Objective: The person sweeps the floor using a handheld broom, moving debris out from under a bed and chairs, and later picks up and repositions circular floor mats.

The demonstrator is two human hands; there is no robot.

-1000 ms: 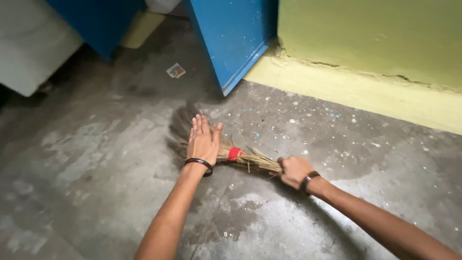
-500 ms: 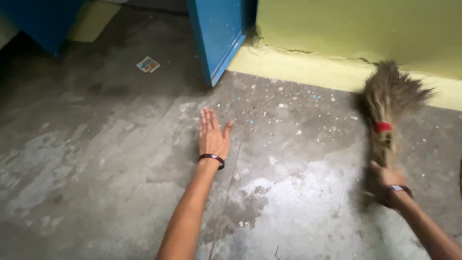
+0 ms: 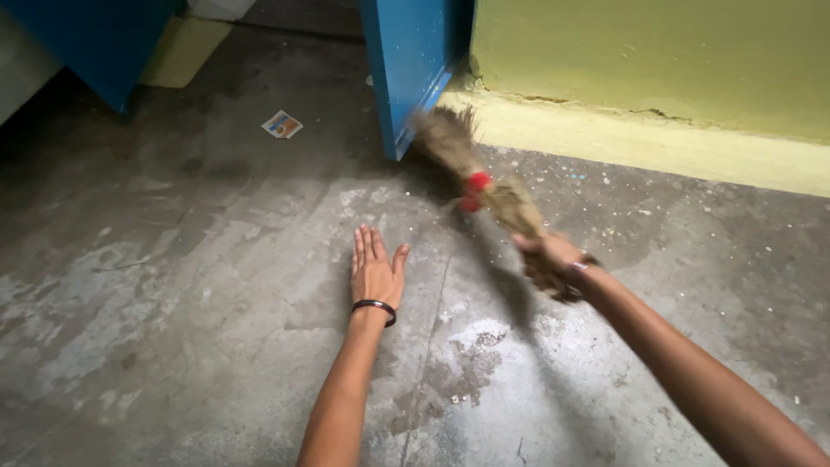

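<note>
Far right, my right hand grips the broom; I'd sweep low, left hand flat, fingers spread.

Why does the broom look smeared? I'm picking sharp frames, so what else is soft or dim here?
Head view: the broom and right hand are motion-blurred; the left hand and floor stay sharp; the upper-left corner is dim, and light is flat, without glare.
</note>
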